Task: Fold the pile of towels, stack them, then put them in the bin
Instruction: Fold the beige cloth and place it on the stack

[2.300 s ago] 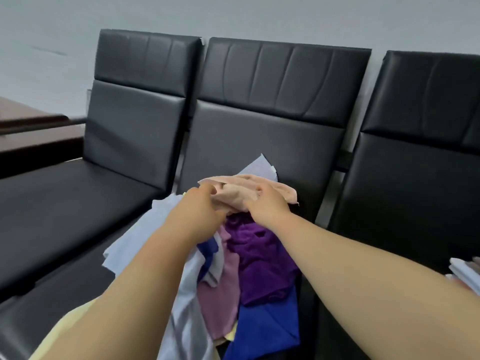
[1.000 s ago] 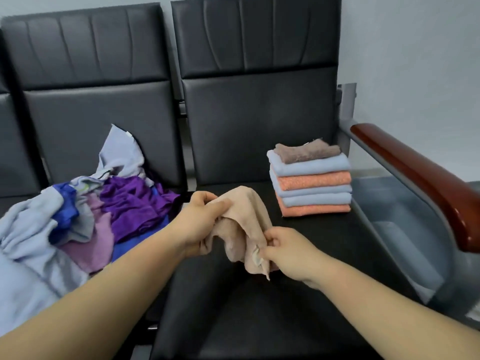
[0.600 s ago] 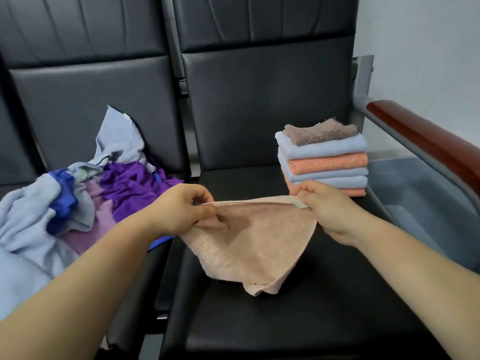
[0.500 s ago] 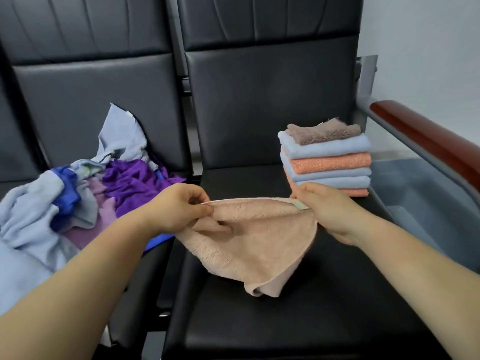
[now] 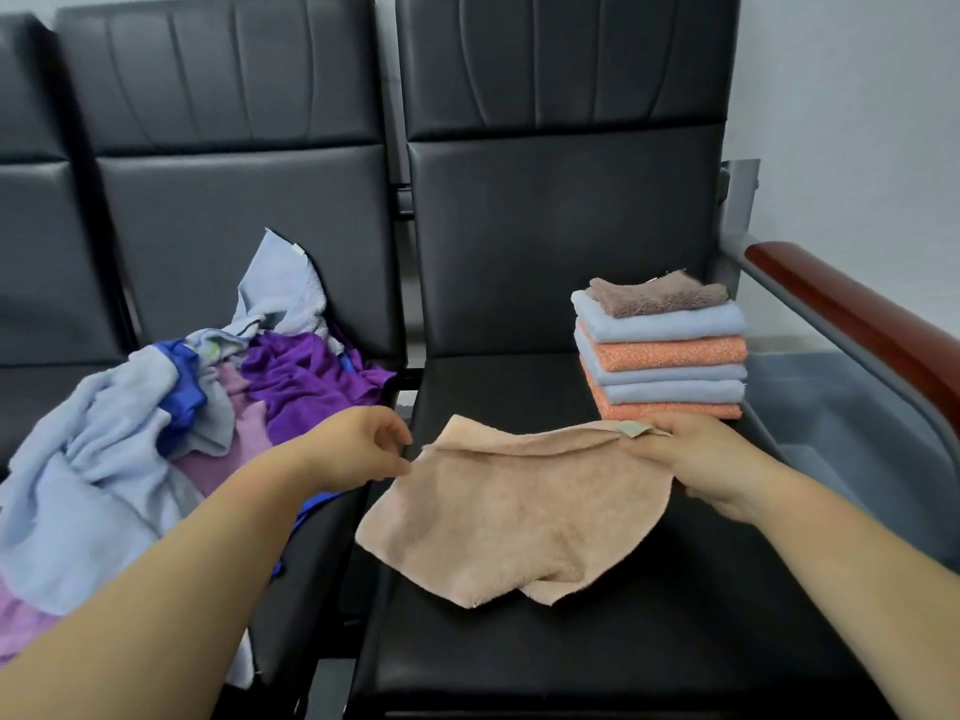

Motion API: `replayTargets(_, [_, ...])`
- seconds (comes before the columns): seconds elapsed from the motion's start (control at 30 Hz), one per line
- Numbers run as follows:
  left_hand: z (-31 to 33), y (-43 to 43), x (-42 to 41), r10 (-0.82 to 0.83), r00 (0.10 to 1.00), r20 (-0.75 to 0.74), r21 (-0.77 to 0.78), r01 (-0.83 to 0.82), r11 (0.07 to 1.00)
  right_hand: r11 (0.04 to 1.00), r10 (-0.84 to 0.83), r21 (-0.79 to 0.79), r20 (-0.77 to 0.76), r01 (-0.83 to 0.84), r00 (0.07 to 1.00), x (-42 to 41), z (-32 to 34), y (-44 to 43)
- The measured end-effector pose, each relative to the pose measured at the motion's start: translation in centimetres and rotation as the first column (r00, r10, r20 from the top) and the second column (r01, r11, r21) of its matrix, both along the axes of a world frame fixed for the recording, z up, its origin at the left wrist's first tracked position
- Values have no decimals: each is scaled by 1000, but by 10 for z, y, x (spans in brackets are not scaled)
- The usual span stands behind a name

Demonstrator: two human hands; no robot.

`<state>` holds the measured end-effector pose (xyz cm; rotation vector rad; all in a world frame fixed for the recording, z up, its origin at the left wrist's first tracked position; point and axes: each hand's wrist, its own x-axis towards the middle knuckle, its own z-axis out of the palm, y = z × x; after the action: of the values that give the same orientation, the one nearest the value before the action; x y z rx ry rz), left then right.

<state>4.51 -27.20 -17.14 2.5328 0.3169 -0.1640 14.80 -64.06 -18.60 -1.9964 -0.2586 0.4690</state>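
Peach towel (image 5: 519,511) lies spread on the right-hand seat (image 5: 571,657), not flat yet: top edge rolled over, lower edge rumpled with a flap doubled under near the front. Right hand (image 5: 711,465) grips the towel's far right corner, just by the tag (image 5: 631,428), fingers curled round the cloth. Left hand (image 5: 363,449) sits at the towel's left corner with fingers loosely curled. Cannot tell if thumb and finger are pinching the edge or just beside it.

Folded stack (image 5: 665,356) stands at the back right of the same seat, just behind the right hand. Unfolded pile (image 5: 182,407) is on the next seat to the left. Grey bin (image 5: 821,407), as far as I can judge, is beyond the wooden armrest (image 5: 857,314).

Risks from here:
- If the left corner is free, a pull from the right hand alone likely drags the whole towel sideways on the slick seat — no tension, no flat sheet.
- Folding over the rolled edge and tucked flap probably gives a lumpy, crooked square.
- The right hand is very close to the stack — a nudge could shift it, and the small brown top towel already sits askew.
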Motion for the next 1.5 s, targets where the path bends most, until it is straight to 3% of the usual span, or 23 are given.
replayTargets(0.07, [-8, -11, 1, -36, 999, -5, -81, 36, 996, 1000, 7, 11, -41, -7, 999, -2, 2, 4])
replayTargets(0.27, [-33, -26, 19, -45, 993, 110, 94, 35, 995, 998, 49, 37, -31, -48, 998, -11, 1, 12])
replayTargets(0.47, [-64, -40, 44, -132, 989, 65, 236, 114, 965, 998, 59, 2, -45, -59, 997, -12, -7, 8])
replayTargets(0.6, [-74, -51, 49, -97, 981, 168, 267, 50, 962, 998, 63, -19, -38, -64, 997, -11, -7, 3])
replayTargets(0.7, [-51, -45, 51, -23, 990, 141, 145, 3, 989, 1000, 4, -6, -65, -4, 998, -4, -9, -4])
replayTargets(0.83, [-8, -18, 37, 54, 997, 46, -17, -54, 998, 989, -7, 143, -235, 42, 972, 8, -11, -8])
replayTargets(0.9, [3, -4, 26, 99, 995, -1, -87, -98, 991, 995, -5, 97, -202, 25, 979, 11, -9, -5])
replayTargets(0.97, [7, 7, 18, 153, 983, -97, -179, -169, 969, 998, -62, -12, -72, 61, 996, 13, -7, 2])
replayTargets(1.03, [4, 14, 15, 270, 947, -176, -365, -318, 875, 987, -157, -28, -37, 156, 987, 16, -6, 13])
replayTargets(1.13, [-1, 5, 22, 474, 851, -226, -711, -477, 517, 944, -222, 153, -366, 293, 904, 22, 1, 31])
replayTargets(1.17, [0, 1, 26, 512, 834, -205, -802, -443, 401, 924, -213, 204, -427, 323, 879, 26, 7, 40])
replayTargets(1.23, [7, -1, 34, 537, 839, -87, -907, -289, 305, 904, -200, 285, -379, 320, 903, 39, 19, 53])
replayTargets(1.4, [47, -1, 30, 602, 743, 292, -932, 79, 354, 836, -213, 496, -103, 235, 972, 49, 78, 69])
replayTargets(1.5, [59, -1, 15, 567, 717, 406, -893, 180, 412, 850, -216, 496, 27, 175, 976, 44, 91, 59])
